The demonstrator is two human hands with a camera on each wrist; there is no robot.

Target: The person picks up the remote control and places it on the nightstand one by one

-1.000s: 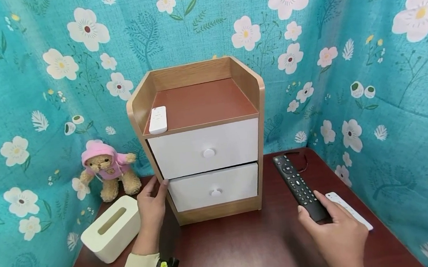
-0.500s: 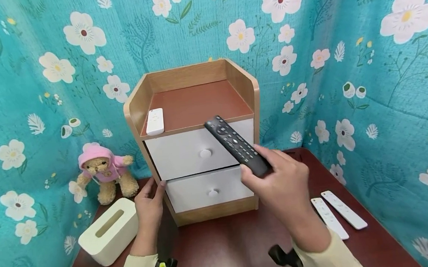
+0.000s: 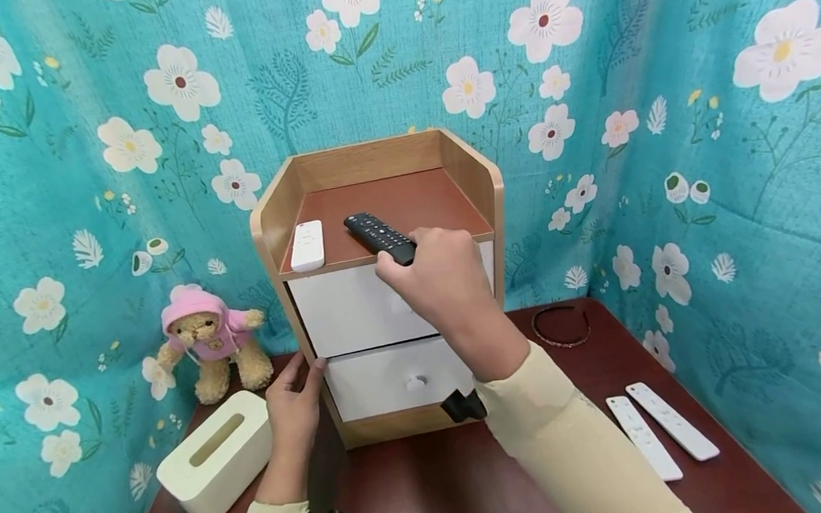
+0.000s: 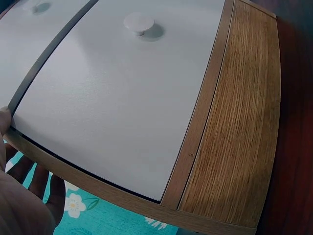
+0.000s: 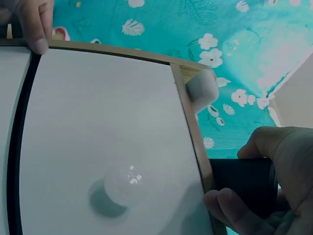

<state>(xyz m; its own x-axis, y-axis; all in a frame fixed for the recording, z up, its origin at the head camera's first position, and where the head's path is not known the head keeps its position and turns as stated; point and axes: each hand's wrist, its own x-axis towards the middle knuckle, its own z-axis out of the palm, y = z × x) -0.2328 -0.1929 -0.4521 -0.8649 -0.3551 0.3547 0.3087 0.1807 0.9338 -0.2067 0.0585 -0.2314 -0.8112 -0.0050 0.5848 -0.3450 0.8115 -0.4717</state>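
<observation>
A black remote control (image 3: 374, 230) is gripped at its near end by my right hand (image 3: 442, 274), thumb on one side and fingers on the other. It lies over the front of the brown top of a small wooden cabinet (image 3: 382, 151); whether it touches the surface I cannot tell. Beside it on that top rests a short white remote (image 3: 307, 246). My left hand (image 3: 294, 404) rests against the cabinet's left side, its thumb (image 5: 40, 45) on the front edge and its fingers (image 4: 36, 178) extended along the side. Both white drawers are closed.
Left on the dark red table (image 3: 399, 496) stand a cream tissue box (image 3: 217, 461) and a teddy bear in a pink hoodie (image 3: 210, 334). To the right lie two long white remotes (image 3: 645, 439) and a headband (image 3: 563, 344). Flowered teal cloth (image 3: 375, 52) hangs behind.
My right hand has carried the black remote from the table's right side, up and left across the drawers, onto or just over the cabinet top. My left hand stays at the cabinet's side.
</observation>
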